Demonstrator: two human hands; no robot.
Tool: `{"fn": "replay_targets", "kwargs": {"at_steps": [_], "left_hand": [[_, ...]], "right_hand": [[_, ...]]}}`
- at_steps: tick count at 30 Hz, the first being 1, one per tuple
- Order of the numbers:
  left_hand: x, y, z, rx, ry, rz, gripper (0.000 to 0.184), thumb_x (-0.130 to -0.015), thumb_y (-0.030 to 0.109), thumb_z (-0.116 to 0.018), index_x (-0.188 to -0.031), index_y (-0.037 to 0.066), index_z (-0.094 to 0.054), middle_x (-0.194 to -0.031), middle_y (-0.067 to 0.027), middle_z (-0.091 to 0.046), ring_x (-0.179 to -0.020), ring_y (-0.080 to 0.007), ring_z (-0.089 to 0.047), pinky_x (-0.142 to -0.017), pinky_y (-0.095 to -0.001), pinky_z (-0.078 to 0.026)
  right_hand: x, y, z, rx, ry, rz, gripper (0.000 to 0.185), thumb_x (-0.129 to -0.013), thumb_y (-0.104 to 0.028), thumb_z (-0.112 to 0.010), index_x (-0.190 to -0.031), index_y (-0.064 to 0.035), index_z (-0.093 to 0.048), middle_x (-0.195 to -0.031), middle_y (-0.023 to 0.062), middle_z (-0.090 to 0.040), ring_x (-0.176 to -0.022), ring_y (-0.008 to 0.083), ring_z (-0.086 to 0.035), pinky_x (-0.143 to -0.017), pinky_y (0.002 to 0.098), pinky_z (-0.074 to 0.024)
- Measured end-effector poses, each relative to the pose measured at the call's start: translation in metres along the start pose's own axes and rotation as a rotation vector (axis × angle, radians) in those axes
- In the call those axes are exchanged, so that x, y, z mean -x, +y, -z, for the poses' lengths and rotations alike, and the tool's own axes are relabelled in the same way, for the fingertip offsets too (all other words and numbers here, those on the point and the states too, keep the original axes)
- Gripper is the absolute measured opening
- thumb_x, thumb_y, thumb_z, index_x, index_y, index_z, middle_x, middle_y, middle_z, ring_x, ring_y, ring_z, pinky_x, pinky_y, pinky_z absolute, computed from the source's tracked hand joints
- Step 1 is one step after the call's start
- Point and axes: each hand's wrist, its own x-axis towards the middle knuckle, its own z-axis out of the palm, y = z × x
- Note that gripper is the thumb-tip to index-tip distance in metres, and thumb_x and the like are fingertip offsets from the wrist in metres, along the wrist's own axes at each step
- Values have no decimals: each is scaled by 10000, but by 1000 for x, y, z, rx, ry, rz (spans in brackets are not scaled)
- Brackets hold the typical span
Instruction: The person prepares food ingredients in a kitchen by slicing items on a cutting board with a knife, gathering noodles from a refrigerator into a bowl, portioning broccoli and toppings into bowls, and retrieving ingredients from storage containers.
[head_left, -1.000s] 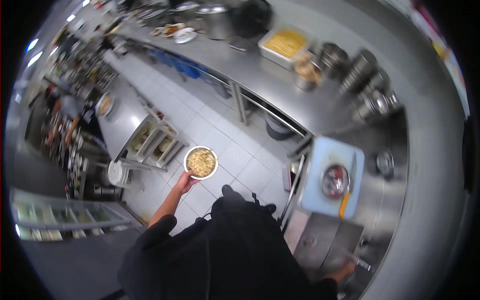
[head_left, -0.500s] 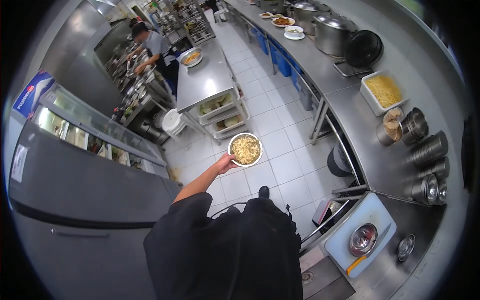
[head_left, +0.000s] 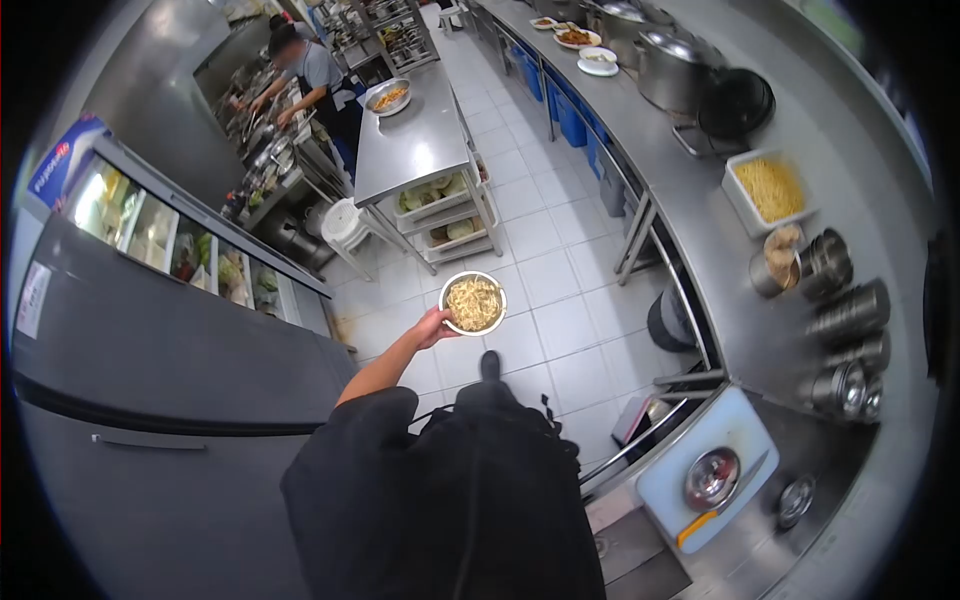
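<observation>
My left hand (head_left: 434,328) grips the rim of a round white-edged bowl (head_left: 473,303) filled with pale, noodle-like strips. The bowl is held out over the tiled floor, in front of my body. My right hand is out of sight. At the lower right, a blue cutting board (head_left: 740,430) carries a metal bowl (head_left: 712,478) with something red in it and a knife with an orange handle (head_left: 697,531).
A steel table (head_left: 413,150) with shelves stands ahead, beside a white stool (head_left: 345,222). To the left is a grey fridge (head_left: 170,350). Along the right runs a steel counter (head_left: 690,215) with a tray of yellow noodles (head_left: 768,190). A person (head_left: 318,75) works at the far left.
The view has swung left, bringing the fridge and the table ahead into fuller sight. My left hand still holds the bowl. My right hand, seen at the lower right a second ago, has left view.
</observation>
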Motion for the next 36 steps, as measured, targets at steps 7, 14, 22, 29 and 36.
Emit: {"fn": "replay_targets", "kwargs": {"at_steps": [7,14,22,29,36], "left_hand": [[-37,47,-14,-82,-293,-7,547,-877,105,-519,-1383,-28,-357,-1294,-181,-530,-1103,-288,-621,-891,-471,-576],[-88,135,12,-96,-471,-151,569,-936,164,-496,-1458,44,-304,-1335,-146,-495,-1150,-252,-583,-844,-421,-608],[-129,269,151,-473,-651,-268,721,-976,433,-540,-1518,71,-232,-1423,-170,-438,-1327,-282,-428,-994,-424,-502],[-204,498,454,-1509,727,-601,413,-786,163,-598,-1186,62,-634,-1173,-206,-604,-1107,-380,-555,-1002,-468,-438],[-208,576,657,-2359,1243,470,343,-926,260,-510,-1216,184,-677,-1241,-71,-642,-1182,-252,-567,-930,-447,-413]], "right_hand": [[200,-167,-174,-404,-906,-49,445,-947,-369,-505,-1291,-95,-573,-1287,96,-551,-1071,211,-548,-891,331,-442],[548,-426,-359,-158,-1922,189,536,-995,-430,-478,-1393,-77,-417,-1212,122,-617,-929,193,-642,-745,311,-512],[748,-481,-465,-111,-1999,444,300,-941,-114,-475,-1230,-45,-510,-924,41,-626,-705,92,-576,-570,246,-475],[866,-500,-545,90,-2025,657,310,-889,-74,-492,-1183,5,-546,-827,62,-640,-608,111,-580,-511,266,-495],[955,-541,-653,164,-2065,698,345,-883,-74,-507,-1209,38,-529,-914,123,-659,-641,154,-618,-516,282,-525]]}}
